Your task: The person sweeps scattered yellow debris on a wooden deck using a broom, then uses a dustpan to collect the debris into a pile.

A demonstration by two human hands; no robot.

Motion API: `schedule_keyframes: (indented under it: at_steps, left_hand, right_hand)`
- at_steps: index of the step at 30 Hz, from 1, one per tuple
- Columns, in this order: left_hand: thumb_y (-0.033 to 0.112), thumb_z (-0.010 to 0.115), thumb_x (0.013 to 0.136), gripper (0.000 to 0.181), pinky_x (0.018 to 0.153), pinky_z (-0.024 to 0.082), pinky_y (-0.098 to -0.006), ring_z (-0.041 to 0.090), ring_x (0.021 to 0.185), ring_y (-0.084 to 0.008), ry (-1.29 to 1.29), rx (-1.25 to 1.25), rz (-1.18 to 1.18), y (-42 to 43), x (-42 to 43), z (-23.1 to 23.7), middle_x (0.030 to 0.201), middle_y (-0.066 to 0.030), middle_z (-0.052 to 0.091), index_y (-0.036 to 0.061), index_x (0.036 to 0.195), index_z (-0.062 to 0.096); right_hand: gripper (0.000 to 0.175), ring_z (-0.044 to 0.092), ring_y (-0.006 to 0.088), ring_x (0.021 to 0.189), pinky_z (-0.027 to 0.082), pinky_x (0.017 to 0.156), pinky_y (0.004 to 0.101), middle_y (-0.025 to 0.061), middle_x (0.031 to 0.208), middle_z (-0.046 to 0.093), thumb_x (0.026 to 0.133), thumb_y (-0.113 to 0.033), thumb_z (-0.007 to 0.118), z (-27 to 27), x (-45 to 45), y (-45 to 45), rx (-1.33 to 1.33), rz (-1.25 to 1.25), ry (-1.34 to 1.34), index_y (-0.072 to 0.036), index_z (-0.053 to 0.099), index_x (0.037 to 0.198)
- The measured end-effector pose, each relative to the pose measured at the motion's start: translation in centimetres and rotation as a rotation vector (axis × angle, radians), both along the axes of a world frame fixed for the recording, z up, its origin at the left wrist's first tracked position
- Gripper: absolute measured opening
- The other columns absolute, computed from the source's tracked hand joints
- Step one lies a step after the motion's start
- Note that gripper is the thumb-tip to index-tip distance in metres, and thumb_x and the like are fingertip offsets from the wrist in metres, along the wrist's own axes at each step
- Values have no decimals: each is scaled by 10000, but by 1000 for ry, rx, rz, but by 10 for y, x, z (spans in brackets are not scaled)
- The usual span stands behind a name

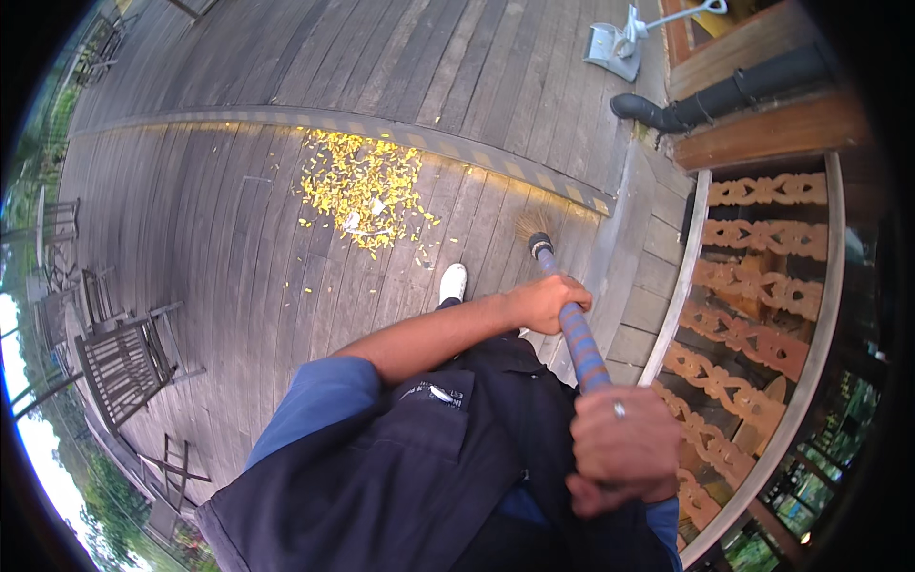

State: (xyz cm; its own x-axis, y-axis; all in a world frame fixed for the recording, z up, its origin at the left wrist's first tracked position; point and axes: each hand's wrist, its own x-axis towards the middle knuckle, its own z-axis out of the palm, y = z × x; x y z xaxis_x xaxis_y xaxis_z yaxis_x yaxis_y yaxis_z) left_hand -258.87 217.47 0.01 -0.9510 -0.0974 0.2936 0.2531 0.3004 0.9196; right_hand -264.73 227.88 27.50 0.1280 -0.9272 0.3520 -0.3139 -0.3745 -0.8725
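My left hand (554, 303) is closed around the lower part of a broom handle (582, 347) wrapped in blue and reddish bands. Higher on the same handle, near my body, my right hand (625, 447) grips it and wears a ring; it looks slightly blurred. The broom's stiff brown bristles (532, 223) touch or hover just over the deck boards, beside the right end of a striped step edge. Left of the broom lies a heap of small yellow leaves or petals (364, 182), with some white scraps in it and loose pieces scattered around.
A grey long-handled dustpan (615, 50) stands at the upper right, near a black drainpipe (722, 100). A carved wooden railing (761, 282) runs along the right. The striped step edge (493, 159) crosses the wooden deck. Wooden chairs (125, 372) stand at the left.
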Motion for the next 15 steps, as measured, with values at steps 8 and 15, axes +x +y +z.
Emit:
schedule_keyframes:
  at_steps: [8,15]
  left_hand:
    - [117,739,712,269,822,501,-470,657,869,-350,-85,-217,427,-73,66,-20,875,-102,643,92,933,585]
    - [111,761,714,313,834,487,-440,648,890,-323,27,-100,648,-62,62,50,890,-95,635,92,984,604]
  right_hand:
    - [171,608,245,560,550,620,399,44,601,559,706,-50,759,-42,1,-32,-89,150,-170,-55,606,630]
    - [299,582,29,500,484,591,209,-103,524,554,780,-259,802,27,-75,-46,-437,83,-599,-207,525,682]
